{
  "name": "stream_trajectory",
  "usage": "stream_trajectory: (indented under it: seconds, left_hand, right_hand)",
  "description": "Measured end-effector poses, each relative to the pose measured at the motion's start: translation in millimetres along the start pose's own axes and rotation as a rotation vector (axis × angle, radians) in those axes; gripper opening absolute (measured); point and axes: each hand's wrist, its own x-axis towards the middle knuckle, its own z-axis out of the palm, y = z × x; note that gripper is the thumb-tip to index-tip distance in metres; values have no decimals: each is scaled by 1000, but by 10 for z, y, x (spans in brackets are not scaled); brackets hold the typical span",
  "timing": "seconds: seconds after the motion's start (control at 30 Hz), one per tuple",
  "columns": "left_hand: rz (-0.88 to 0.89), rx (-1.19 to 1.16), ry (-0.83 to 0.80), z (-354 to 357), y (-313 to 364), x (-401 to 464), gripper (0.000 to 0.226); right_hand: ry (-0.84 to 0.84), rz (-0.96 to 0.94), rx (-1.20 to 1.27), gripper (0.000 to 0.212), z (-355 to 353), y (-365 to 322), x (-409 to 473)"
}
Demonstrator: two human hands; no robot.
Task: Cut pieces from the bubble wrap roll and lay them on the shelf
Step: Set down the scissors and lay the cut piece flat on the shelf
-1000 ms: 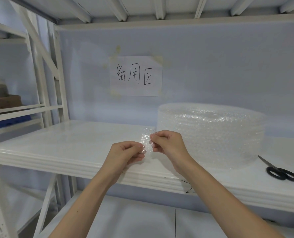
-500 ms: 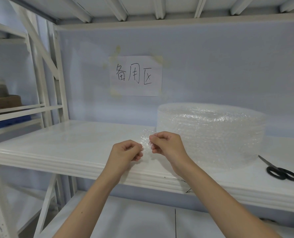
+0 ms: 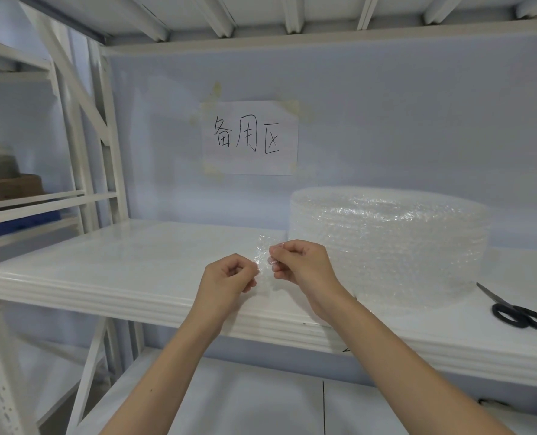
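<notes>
A wide roll of clear bubble wrap [image 3: 389,246] lies flat on the white shelf [image 3: 129,265], right of centre. Just left of the roll, over the shelf's front part, my left hand [image 3: 229,277] and my right hand [image 3: 298,262] pinch a small clear piece of bubble wrap [image 3: 264,252] between them, each hand gripping one side edge. The piece stands upright above the fingers and is hard to make out against the shelf. Black-handled scissors [image 3: 518,312] lie shut on the shelf at the far right, apart from both hands.
A paper sign [image 3: 249,138] with handwritten characters is taped to the back wall. White rack uprights [image 3: 103,146] stand at the left, with a neighbouring rack holding a brown box [image 3: 9,186]. Another shelf board [image 3: 245,403] lies below.
Both hands have shifted slightly upward with the small piece; the left fingers have curled in closer to the right hand. The roll and scissors have not moved.
</notes>
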Motion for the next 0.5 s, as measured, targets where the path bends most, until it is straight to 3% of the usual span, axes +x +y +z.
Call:
stream_trajectory:
  seconds: [0.3,0.5]
  left_hand:
    - [-6,34,-15,-62,-7,-1,17]
    - [-121,32,8,-174,30,35,14]
  right_hand:
    - [-10,8,24,9,49,46,42]
    - [-19,44,-27,14,73,102,147]
